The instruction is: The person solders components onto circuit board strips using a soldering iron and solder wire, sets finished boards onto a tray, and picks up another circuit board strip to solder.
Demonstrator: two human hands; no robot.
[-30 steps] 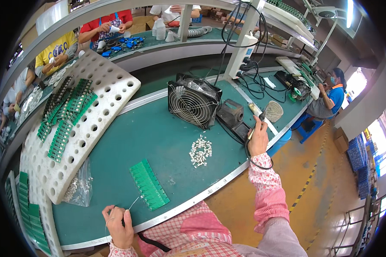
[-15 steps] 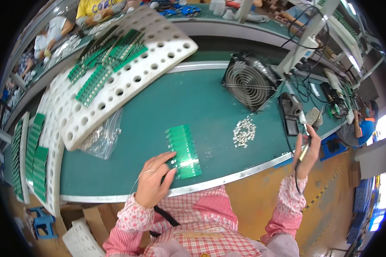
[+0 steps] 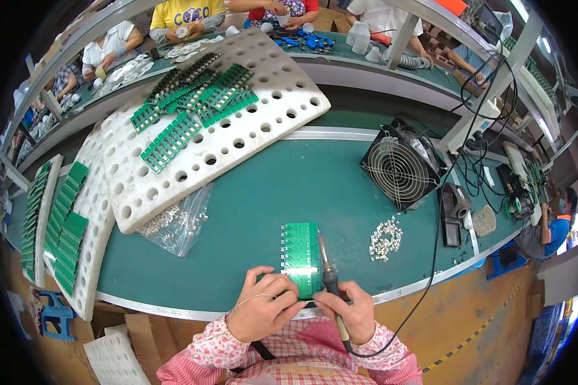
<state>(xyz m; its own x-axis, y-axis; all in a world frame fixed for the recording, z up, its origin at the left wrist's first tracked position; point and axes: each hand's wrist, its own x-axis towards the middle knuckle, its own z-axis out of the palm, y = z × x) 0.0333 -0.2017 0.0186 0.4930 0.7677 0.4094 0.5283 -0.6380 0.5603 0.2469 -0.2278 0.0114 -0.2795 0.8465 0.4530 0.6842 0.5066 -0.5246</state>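
At the counter's (image 3: 250,212) near edge, my right hand (image 3: 348,312) grips the soldering iron (image 3: 328,277); my left hand's (image 3: 263,312) fingers press closed on the green board strip (image 3: 301,258).

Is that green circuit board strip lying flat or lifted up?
Flat: the green board strip lies on the table, left hand pressing its near end.

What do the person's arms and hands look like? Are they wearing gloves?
No gloves: both the left hand and the right hand are bare. The arms are covered by long sleeves in a pink and white pattern with small flowers, gathered snugly at the wrists. The same person's top, lower down, has a pink and white check. No rings or watch can be made out.
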